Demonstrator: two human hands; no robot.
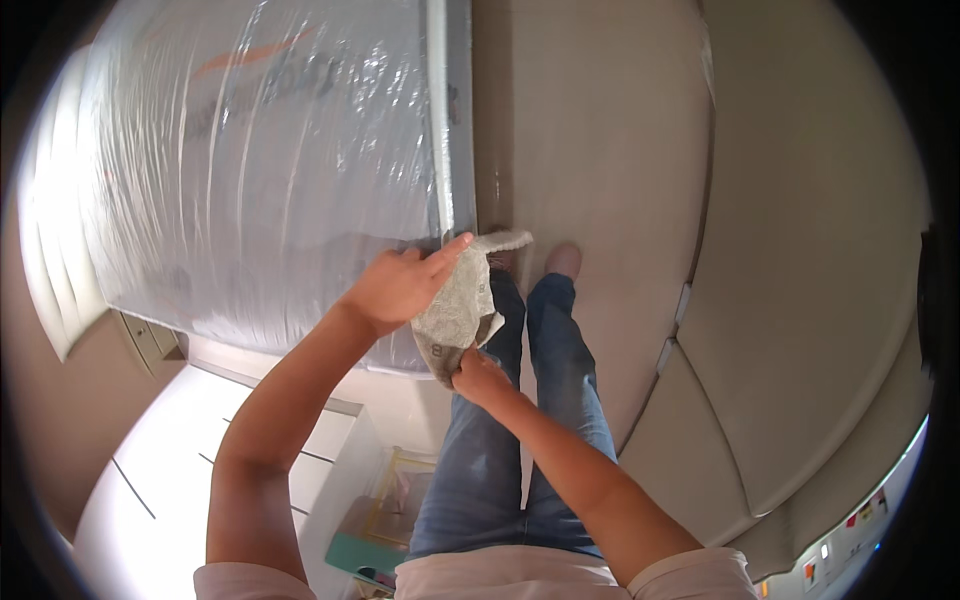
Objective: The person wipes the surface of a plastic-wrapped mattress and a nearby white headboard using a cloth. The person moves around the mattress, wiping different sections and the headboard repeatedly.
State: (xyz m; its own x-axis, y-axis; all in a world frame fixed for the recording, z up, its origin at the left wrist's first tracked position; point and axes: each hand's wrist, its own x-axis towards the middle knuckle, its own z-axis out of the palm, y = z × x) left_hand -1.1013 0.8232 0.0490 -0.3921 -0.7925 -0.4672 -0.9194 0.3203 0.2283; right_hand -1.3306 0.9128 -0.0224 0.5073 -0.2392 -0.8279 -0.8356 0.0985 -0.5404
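A grey-beige textured cloth (457,300) with small printed letters stretches between my two hands, beside the near corner of a plastic-wrapped mattress (300,172). My left hand (401,289) holds the cloth's upper left side, its fingers pointing towards the mattress edge. Lower down, my right hand (481,377) pinches the cloth's bottom edge. One flap of the cloth sticks out to the right above my shoes. The fingertips under the cloth are hidden.
Pale floor (607,150) runs between the mattress and a large beige panelled surface (810,225) on the right. A white padded headboard (64,202) stands far left. White drawers (187,450) and a green box (352,551) are at lower left.
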